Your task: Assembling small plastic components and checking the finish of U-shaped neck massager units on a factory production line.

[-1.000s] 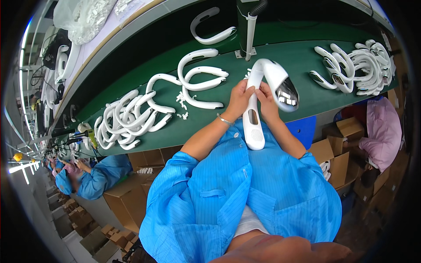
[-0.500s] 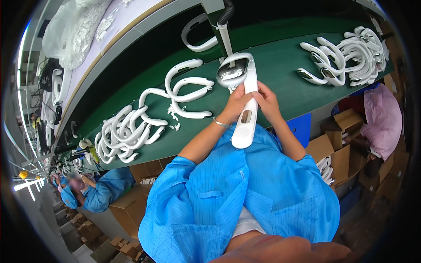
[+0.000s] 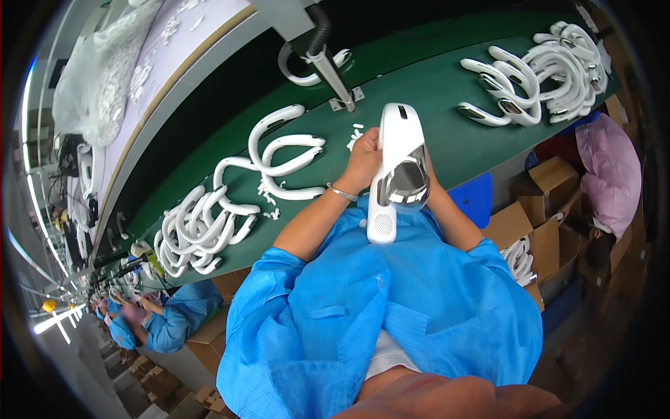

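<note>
In front of my chest I hold a white U-shaped neckband device (image 3: 402, 133), turned so that its two ends overlap in view. It has a glossy dark oval panel (image 3: 408, 180) and a dotted grille near its lower end. My left hand (image 3: 365, 160) is closed on its left side, with a bangle at the wrist. My right hand (image 3: 430, 170) grips it from the right, its fingers mostly hidden behind the device. Small white plastic pieces (image 3: 354, 136) lie on the green table just beyond my left hand.
Like neckbands lie in a left pile (image 3: 202, 223) and a right pile (image 3: 565, 73) on the green table (image 3: 412, 84). A metal post (image 3: 331, 78) stands at the back. Cardboard boxes (image 3: 508, 227) are at right, beside a bending person in pink (image 3: 611, 178). Another person in blue (image 3: 185, 318) sits left.
The neckband has turned over in my hands: its looped end has swung down toward me, and the glossy panel now faces up near my chest. The view has shifted slightly.
</note>
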